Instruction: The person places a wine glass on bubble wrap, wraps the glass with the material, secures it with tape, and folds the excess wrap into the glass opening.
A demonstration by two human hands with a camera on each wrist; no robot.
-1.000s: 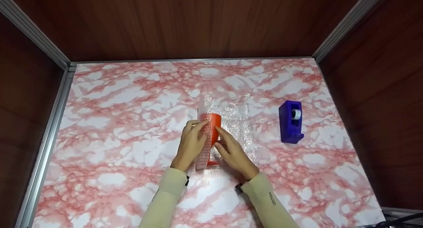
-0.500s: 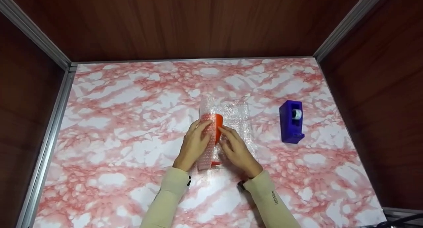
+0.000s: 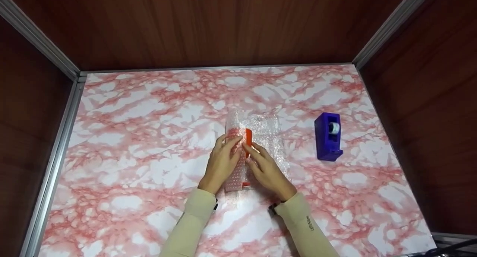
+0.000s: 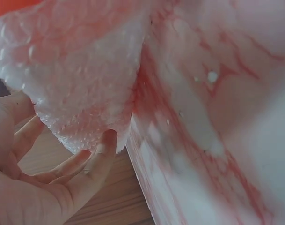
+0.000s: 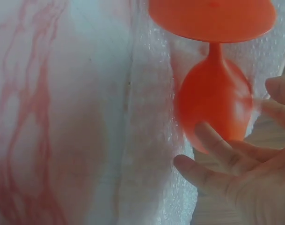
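Orange plastic makes up the cup [image 5: 213, 96], which lies on its side on bubble wrap [image 3: 265, 136], with its round foot toward the person. One flap of the wrap goes over the cup's left part. The left hand [image 3: 220, 163] touches that flap from outside, its fingers loose and a bit spread. The right hand [image 3: 269, 172] has its fingers spread wide, with tips touching the cup's bowl. Off to the right, a purple tape holder [image 3: 326, 145] stands on the pink-and-white table [image 3: 149, 171].

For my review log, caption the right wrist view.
Right hand at the bowl of an orange goblet on bubble wrap.
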